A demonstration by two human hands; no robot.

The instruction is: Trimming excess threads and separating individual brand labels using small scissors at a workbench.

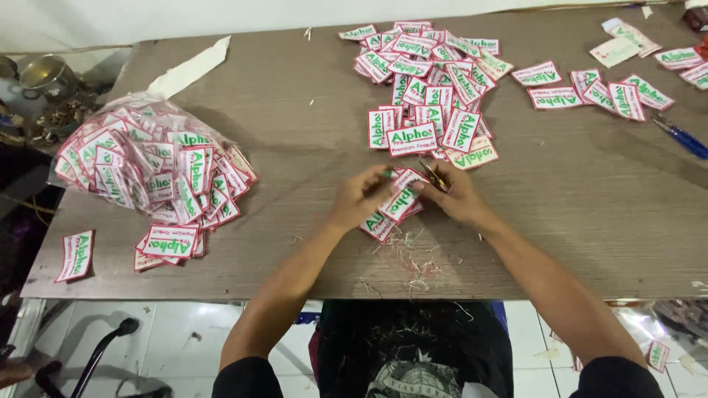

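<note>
Brown wood-grain surface (590, 199) fills most of the frame, white tiled floor (184, 339) below its near edge. Clear plastic bag (140, 158) stuffed with red-bordered white patches sits at left; a few loose patches spill out by its lower edge, one lone patch (76, 255) near the lower-left corner. Big loose pile of patches (431, 88) at upper centre, smaller scatter (597, 92) at upper right. Blue pen (682, 138) at the right edge. White paper strip (190, 70) upper left. Metal pot (46, 74) off the surface, far left. Thread scraps (413, 262) litter the near edge below the hands.

Left hand (361, 197) at centre, fingers curled, pinching the left side of a patch (402, 197) held just above a short stack (378, 225). Right hand (457, 195) touches the patch's right side and grips small scissors (435, 177), fingers closed around them; blade position hard to tell. Nothing blocks the hands; the big pile lies just beyond them.
</note>
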